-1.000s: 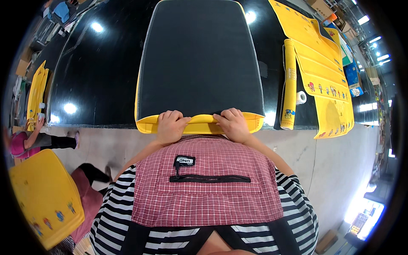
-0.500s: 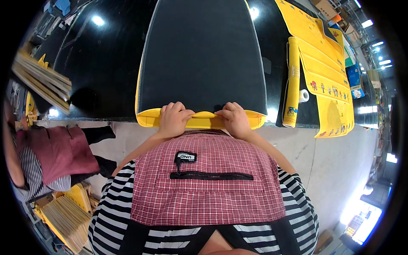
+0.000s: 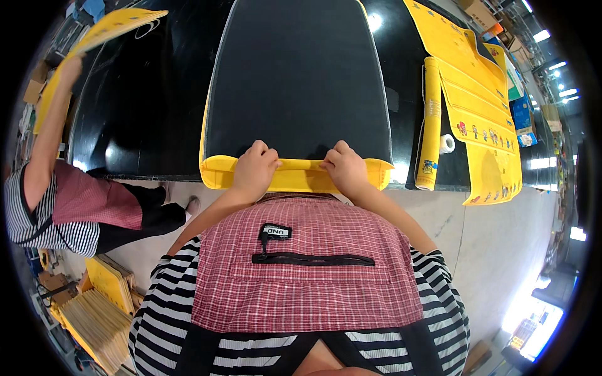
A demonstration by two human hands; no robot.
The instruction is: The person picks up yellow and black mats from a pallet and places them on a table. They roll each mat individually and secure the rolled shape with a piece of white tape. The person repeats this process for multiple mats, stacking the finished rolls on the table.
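Charcoal-grey and matte on its upper face, the mat [image 3: 298,81] lies at twelve o'clock on a table, its near end at the table's front edge, where a yellow band [image 3: 301,182] turns up in a soft fold. The left hand [image 3: 256,170], toward eleven, and the right hand [image 3: 346,169], toward one, have their fingers curled nearly closed, each gripping part of that fold, with a stretch of band bare between them. Beneath, the black table [image 3: 150,113] is hard and glossy, mirroring lamps. At two o'clock lie a slim yellow roll [image 3: 430,125], a small white roll [image 3: 446,144] just beside it, and creased yellow sheets [image 3: 483,106] printed with little coloured figures, one hanging over the edge; a blue box [image 3: 522,116] stands past them. At nine, a co-worker [image 3: 94,207] in a plain reddish apron and striped sleeves lifts a bendy yellow sheet [image 3: 119,24]. Thin flat panels [image 3: 97,326] stand packed in a row at eight. Smooth grey floor [image 3: 426,225] spreads toward four, where bright light glares.
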